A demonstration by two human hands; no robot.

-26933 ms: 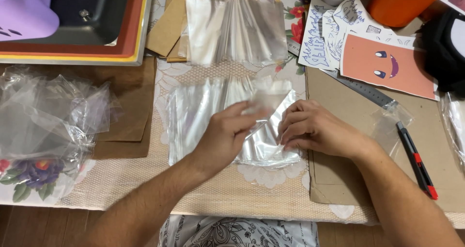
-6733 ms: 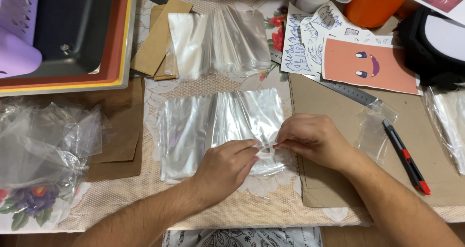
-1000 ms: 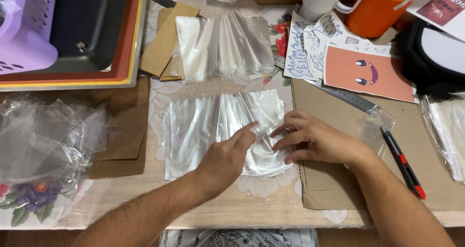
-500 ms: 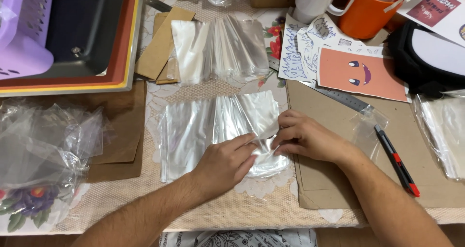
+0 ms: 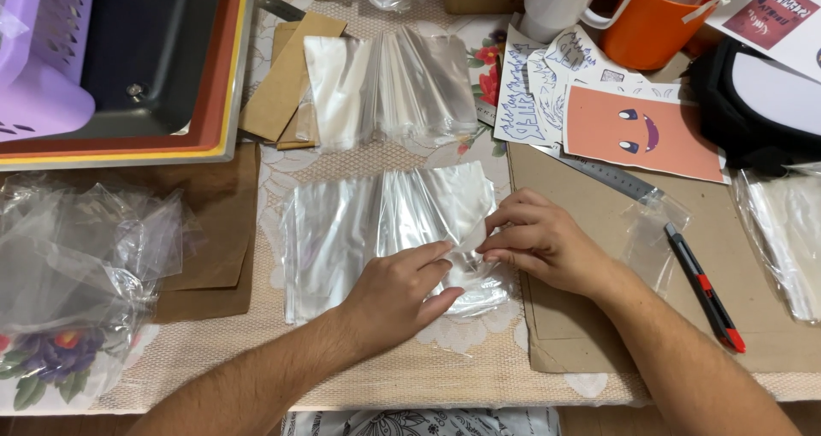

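While your left hand (image 5: 402,286) presses flat on the fanned stack of clear plastic sleeves (image 5: 376,226) at the middle of the desk (image 5: 376,376), your right hand (image 5: 539,244) pinches the top sleeve's right edge, near the black and red utility knife (image 5: 705,286)

An orange mug (image 5: 646,26) and a white mug (image 5: 560,4) stand at the far edge, near an orange face card (image 5: 637,132). A steel ruler (image 5: 603,173) lies just below the card, a red-and-black knife (image 5: 705,292) on brown cardboard (image 5: 770,256). A purple basket (image 5: 38,60) sits far left
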